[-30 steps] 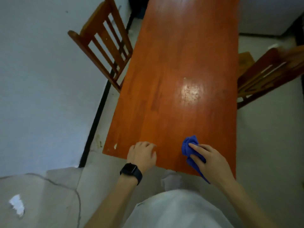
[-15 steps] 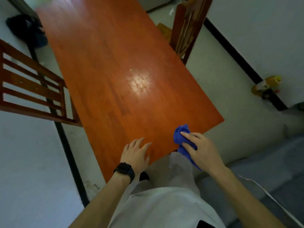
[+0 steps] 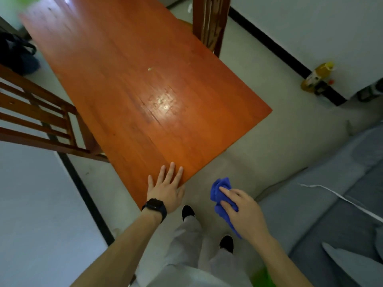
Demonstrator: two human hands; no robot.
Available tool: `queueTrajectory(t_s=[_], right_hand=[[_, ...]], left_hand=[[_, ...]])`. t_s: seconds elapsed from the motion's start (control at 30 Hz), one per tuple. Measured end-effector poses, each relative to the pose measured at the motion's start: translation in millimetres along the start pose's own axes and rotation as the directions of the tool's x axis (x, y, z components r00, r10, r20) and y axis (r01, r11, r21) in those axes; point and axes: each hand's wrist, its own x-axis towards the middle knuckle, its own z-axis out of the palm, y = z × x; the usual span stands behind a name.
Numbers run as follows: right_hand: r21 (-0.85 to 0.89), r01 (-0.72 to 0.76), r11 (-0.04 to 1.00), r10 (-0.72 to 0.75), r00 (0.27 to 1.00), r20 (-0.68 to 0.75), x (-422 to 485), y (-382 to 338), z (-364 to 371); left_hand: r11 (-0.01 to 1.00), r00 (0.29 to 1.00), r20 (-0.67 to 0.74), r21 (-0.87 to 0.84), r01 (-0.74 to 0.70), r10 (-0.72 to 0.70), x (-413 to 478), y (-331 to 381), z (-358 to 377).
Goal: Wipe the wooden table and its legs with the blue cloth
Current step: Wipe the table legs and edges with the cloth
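Observation:
The orange-brown wooden table (image 3: 132,83) runs from the top left down to its near corner in front of me. My left hand (image 3: 166,188), a black watch on its wrist, lies flat with straight fingers on that near corner. My right hand (image 3: 242,212) holds the bunched blue cloth (image 3: 220,192) in the air over the floor, just right of the table's near edge and apart from it. The table's legs are hidden under the top.
A wooden slatted chair (image 3: 39,119) stands at the table's left side, another chair (image 3: 209,23) at its far right. A yellow bottle (image 3: 316,78) leans by the right wall. A grey sofa (image 3: 323,204) fills the lower right. My feet stand on the pale floor (image 3: 259,75).
My right hand has lifted the blue cloth off the table edge and moved it right, over the floor. My left hand has flattened on the corner. The view has swung round.

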Motion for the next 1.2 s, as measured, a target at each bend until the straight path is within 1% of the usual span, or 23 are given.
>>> queueTrajectory(t_s=[0.13,0.37,0.43,0.47,0.53,0.57,0.6,0.63,0.67,0.7,0.73,0.77,0.8,0.83,0.87,0.9,0.93,0.97,1.03,1.07,1.1,1.13,1.2], right_hand=[[0.06,0.035,0.998,-0.037,0.999,0.027,-11.6,26.7,27.0],[0.2,0.011,0.98,-0.02,0.999,0.046,-14.9,74.4,83.1],[0.248,-0.002,0.969,-0.01,0.999,0.048,-16.1,85.8,103.4],[0.264,-0.005,0.965,-0.006,0.999,0.041,-16.8,90.9,114.3],[0.3,-0.019,0.954,0.013,1.0,0.02,-16.6,100.0,136.5],[0.311,-0.027,0.95,0.027,1.0,0.005,-16.4,103.4,147.4],[0.314,-0.039,0.949,0.044,0.999,-0.012,-16.9,106.1,158.9],[0.312,-0.053,0.949,0.064,0.998,-0.027,-17.3,108.2,170.7],[0.309,-0.066,0.949,0.082,0.996,-0.04,-17.4,110.1,183.3],[0.308,-0.073,0.949,0.095,0.994,-0.058,-17.8,111.5,196.5],[0.301,-0.072,0.951,0.1,0.992,-0.078,-17.5,112.2,210.3],[0.29,-0.061,0.955,0.095,0.99,-0.106,-15.8,112.1,224.3],[0.281,-0.041,0.959,0.081,0.988,-0.131,-13.5,111.5,238.7],[0.281,-0.022,0.959,0.067,0.986,-0.152,-11.5,110.8,252.6],[0.29,-0.001,0.957,0.053,0.983,-0.174,-9.5,109.9,266.6],[0.292,0.033,0.956,0.03,0.978,-0.206,-5.8,108.9,281.3],[0.299,0.06,0.952,0.015,0.97,-0.242,-2.1,107.3,294.7],[0.311,0.089,0.946,0.004,0.958,-0.287,3.2,104.1,307.6],[0.338,0.174,0.925,-0.03,0.92,-0.39,20.7,93.0,325.9],[0.331,0.236,0.914,-0.066,0.89,-0.452,31.7,85.6,331.9],[0.297,0.308,0.904,-0.119,0.848,-0.517,44.0,77.0,335.7],[0.251,0.383,0.889,-0.182,0.798,-0.575,56.7,68.4,337.5],[0.147,0.527,0.837,-0.325,0.695,-0.641,82.4,47.4,334.8]], left_hand=[[0.998,0.998,-0.058,-0.062,0.007,-0.01,3.8,2.2,12.5],[0.998,0.976,-0.214,-0.058,0.029,-0.041,16.4,8.6,37.7],[0.993,0.943,-0.324,-0.112,0.039,-0.074,15.4,16.6,50.4],[0.99,0.913,-0.399,-0.136,0.031,-0.084,13.2,20.6,60.4],[0.994,0.844,-0.533,-0.107,0.006,-0.062,5.9,25.3,89.1],[0.998,0.824,-0.566,-0.06,-0.028,-0.011,-0.1,24.6,108.2],[0.995,0.825,-0.561,-0.01,-0.094,0.072,-7.6,21.1,129.7],[0.982,0.834,-0.523,0.04,-0.186,0.179,-13.9,14.7,152.2],[0.959,0.845,-0.454,0.087,-0.271,0.281,-17.5,3.6,175.9],[0.937,0.864,-0.362,0.126,-0.326,0.35,-18.4,-10.3,198.6],[0.934,0.891,-0.281,0.131,-0.334,0.358,-16.3,-25.6,219.7],[0.952,0.922,-0.241,0.09,-0.291,0.305,-11.9,-40.1,237.4],[0.979,0.953,-0.229,-0.01,-0.205,0.197,-4.4,-53.0,253.0],[0.983,0.975,-0.213,-0.16,-0.09,0.055,3.5,-61.9,264.8],[0.945,0.978,-0.193,-0.327,0.017,-0.084,10.9,-69.2,273.8],[0.874,0.965,-0.179,-0.479,0.086,-0.193,19.6,-75.9,280.2],[0.795,0.946,-0.188,-0.597,0.104,-0.265,26.9,-80.4,282.9],[0.715,0.923,-0.216,-0.694,0.084,-0.319,34.2,-83.7,282.2],[0.521,0.873,-0.276,-0.853,-0.029,-0.402,51.7,-88.2,274.2],[0.424,0.853,-0.29,-0.901,-0.09,-0.435,60.7,-90.6,269.3],[0.352,0.83,-0.315,-0.923,-0.156,-0.46,70.2,-93.6,264.1],[0.316,0.81,-0.352,-0.923,-0.218,-0.469,79.6,-95.5,259.2],[0.282,0.777,-0.433,-0.899,-0.335,-0.456,96.7,-97.1,253.2]])
